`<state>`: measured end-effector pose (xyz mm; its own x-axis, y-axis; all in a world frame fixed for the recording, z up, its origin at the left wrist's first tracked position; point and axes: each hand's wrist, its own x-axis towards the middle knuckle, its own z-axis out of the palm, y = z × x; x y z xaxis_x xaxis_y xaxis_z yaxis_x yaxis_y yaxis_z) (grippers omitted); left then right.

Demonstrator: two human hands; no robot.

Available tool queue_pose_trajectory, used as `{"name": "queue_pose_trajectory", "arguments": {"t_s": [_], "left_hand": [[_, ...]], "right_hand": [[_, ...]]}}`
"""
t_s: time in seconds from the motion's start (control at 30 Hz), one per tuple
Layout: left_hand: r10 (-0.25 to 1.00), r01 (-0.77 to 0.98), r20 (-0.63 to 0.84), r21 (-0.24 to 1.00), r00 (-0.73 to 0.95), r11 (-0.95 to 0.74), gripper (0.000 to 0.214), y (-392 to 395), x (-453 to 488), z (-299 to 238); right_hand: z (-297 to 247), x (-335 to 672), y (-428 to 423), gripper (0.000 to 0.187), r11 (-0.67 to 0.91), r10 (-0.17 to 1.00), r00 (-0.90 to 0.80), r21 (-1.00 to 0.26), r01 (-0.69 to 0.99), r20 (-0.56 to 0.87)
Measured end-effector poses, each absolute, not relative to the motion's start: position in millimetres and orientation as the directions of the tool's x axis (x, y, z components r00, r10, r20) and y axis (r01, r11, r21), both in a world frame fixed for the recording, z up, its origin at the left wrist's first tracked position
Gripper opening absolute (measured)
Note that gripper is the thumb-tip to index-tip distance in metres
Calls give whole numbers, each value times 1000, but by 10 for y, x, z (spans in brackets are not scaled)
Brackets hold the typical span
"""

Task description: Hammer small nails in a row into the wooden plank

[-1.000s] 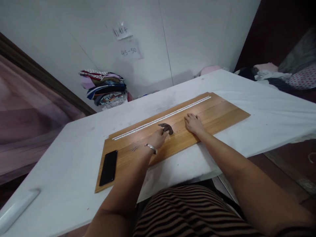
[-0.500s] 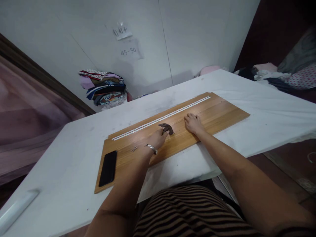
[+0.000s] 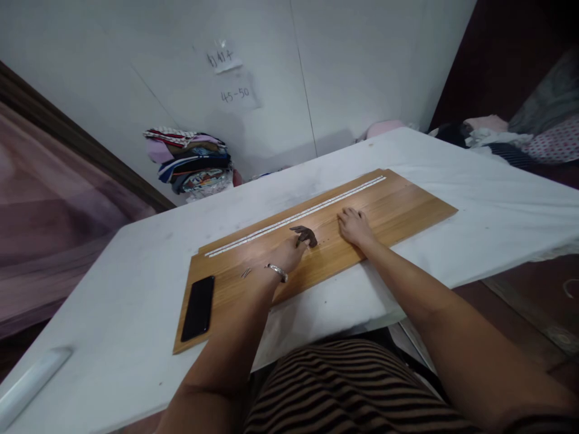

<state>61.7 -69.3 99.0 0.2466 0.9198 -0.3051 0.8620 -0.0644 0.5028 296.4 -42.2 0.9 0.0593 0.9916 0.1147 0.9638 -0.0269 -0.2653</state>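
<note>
A long wooden board (image 3: 407, 205) lies across a white table (image 3: 136, 253). My left hand (image 3: 289, 253), with a silver bracelet at the wrist, rests on the board with its fingers closed on a small dark hammer head (image 3: 306, 234). My right hand (image 3: 355, 226) lies flat on the board just to the right, fingers stretched out. A thin white strip (image 3: 294, 217) runs along the board's far edge. A few small nails (image 3: 245, 273) lie on the board left of my left wrist.
A black phone (image 3: 198, 307) lies on the board's left end. A pile of folded clothes (image 3: 192, 160) sits against the white wall behind the table. A white bar (image 3: 31, 383) lies at the table's near left corner. More fabric lies at the far right.
</note>
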Motion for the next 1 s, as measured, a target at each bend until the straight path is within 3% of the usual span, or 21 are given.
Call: {"name": "queue_pose_trajectory", "arguments": {"t_s": [1.0], "left_hand": [[916,882,-335,469,219,-40,38,-652,581,951]], "right_hand": [[-12,2969,-416,46,-23,990,59,-265,964,128]]}}
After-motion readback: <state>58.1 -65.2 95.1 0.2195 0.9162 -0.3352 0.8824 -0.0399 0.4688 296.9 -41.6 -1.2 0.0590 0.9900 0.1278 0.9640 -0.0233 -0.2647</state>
